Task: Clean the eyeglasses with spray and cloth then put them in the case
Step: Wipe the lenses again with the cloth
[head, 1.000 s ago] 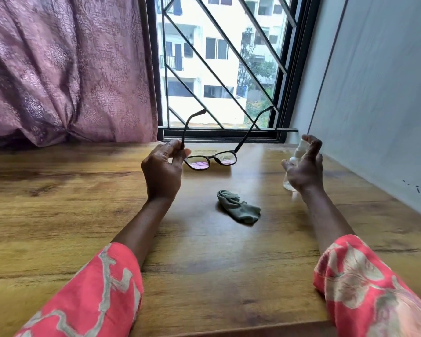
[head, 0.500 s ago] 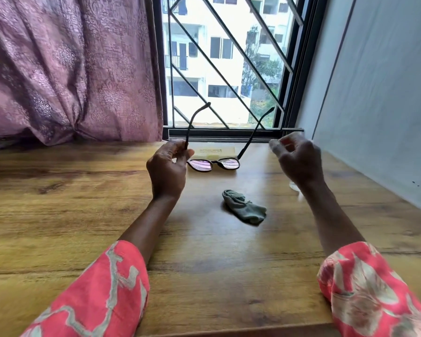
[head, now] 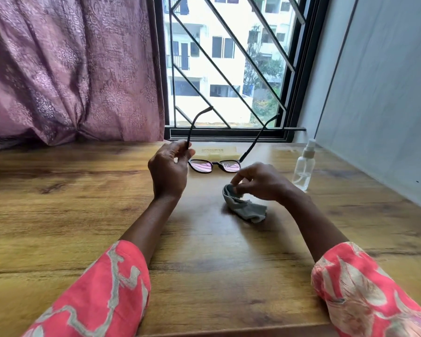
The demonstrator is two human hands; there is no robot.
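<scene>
My left hand [head: 168, 170] pinches the left temple of the black-framed eyeglasses [head: 214, 165], holding them upside down with both temples pointing up and the lenses just above the table. My right hand [head: 260, 182] has its fingertips closed on the upper end of the crumpled grey cloth [head: 246, 207], whose other end lies on the wood. The clear spray bottle [head: 303, 167] with a white nozzle stands upright to the right, with no hand on it. A pale yellow case [head: 215, 152] lies closed behind the glasses near the window.
The wooden table [head: 83, 215] runs to a grey wall [head: 379, 93] on the right. A barred window [head: 229, 69] and a purple curtain [head: 71, 69] close off the far edge. Both my sleeves are coral patterned fabric.
My right hand has left the spray bottle, swung left and down, and pinched the cloth. The bottle now stands free. My left hand still holds the glasses in about the same place.
</scene>
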